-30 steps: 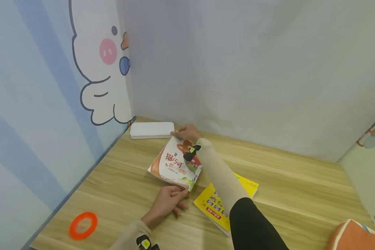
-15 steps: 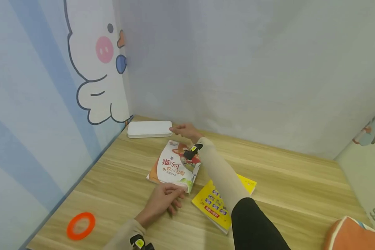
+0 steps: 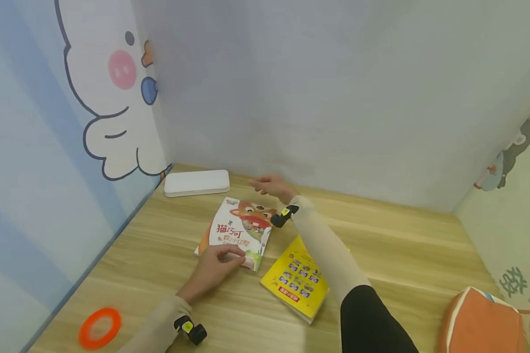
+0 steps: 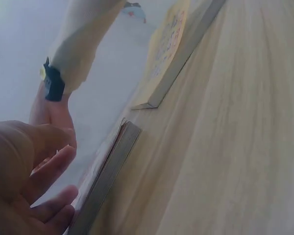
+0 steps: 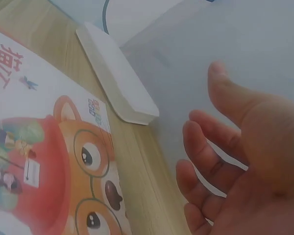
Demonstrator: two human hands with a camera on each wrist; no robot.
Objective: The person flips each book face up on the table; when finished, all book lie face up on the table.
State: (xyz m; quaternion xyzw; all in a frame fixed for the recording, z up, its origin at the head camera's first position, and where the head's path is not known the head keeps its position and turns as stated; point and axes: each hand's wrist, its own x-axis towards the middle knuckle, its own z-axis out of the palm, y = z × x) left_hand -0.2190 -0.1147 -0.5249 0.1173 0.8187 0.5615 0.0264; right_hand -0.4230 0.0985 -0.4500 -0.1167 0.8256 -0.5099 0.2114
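A picture book point(image 3: 240, 230) with a cartoon fox-like animal in a red hat lies flat on the table. My left hand point(image 3: 214, 272) is at its near edge, fingers loosely bent; in the left wrist view the fingertips point(image 4: 63, 213) are close beside the page edges, and I cannot tell whether they touch. Beyond the far edge hovers my right hand point(image 3: 274, 188), holding nothing; its fingers point(image 5: 206, 156) are spread and relaxed in the right wrist view. A white flat case point(image 3: 196, 183) rests left of the right hand, against the back corner.
A yellow book point(image 3: 298, 279) lies to the right, partly behind the right forearm. On the wooden table point(image 3: 406, 255) are an orange ring point(image 3: 99, 327) at front left and an orange cushion-like object point(image 3: 483, 321) at front right. Walls stand behind and on both sides.
The picture book's far side has come down flat. My right hand has left it and moved away from the white case. The head view has shifted, sliding everything left.
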